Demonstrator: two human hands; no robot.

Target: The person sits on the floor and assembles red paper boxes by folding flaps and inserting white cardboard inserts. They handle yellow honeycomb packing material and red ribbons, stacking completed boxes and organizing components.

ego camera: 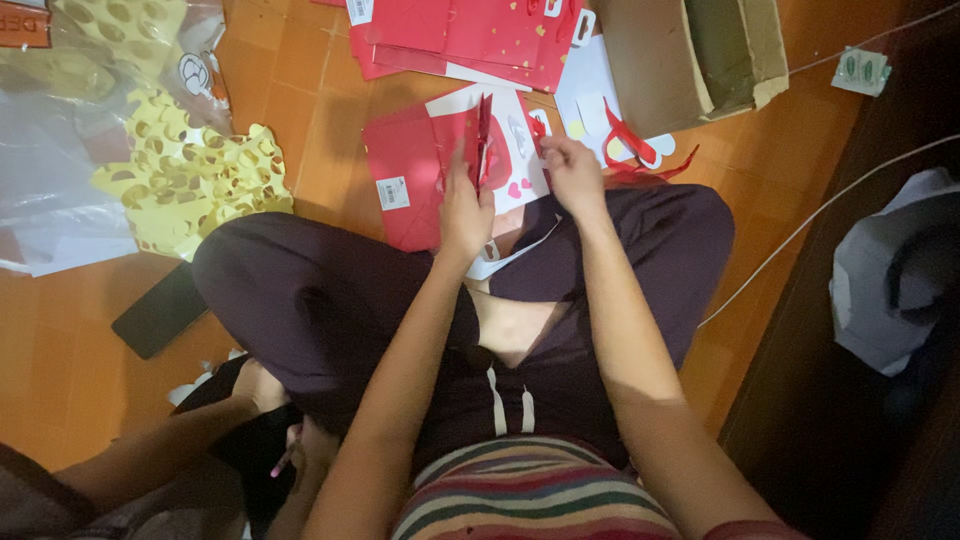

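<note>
On the orange tiled floor [300,60], both hands grip a red paper bag [420,170]: left hand [466,212], right hand [574,175]; a cardboard box [690,50] sits nearby.

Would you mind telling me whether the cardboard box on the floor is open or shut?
Open. The cardboard box has its flaps folded outward, so its inner walls show. What it holds, if anything, cannot be told from this view.

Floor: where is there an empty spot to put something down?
Bare floor lies between the yellow cutouts and the red bag, and by the cable right of the knee. It is crowded ahead, where both hands work among red bags, ribbon and box.
</note>
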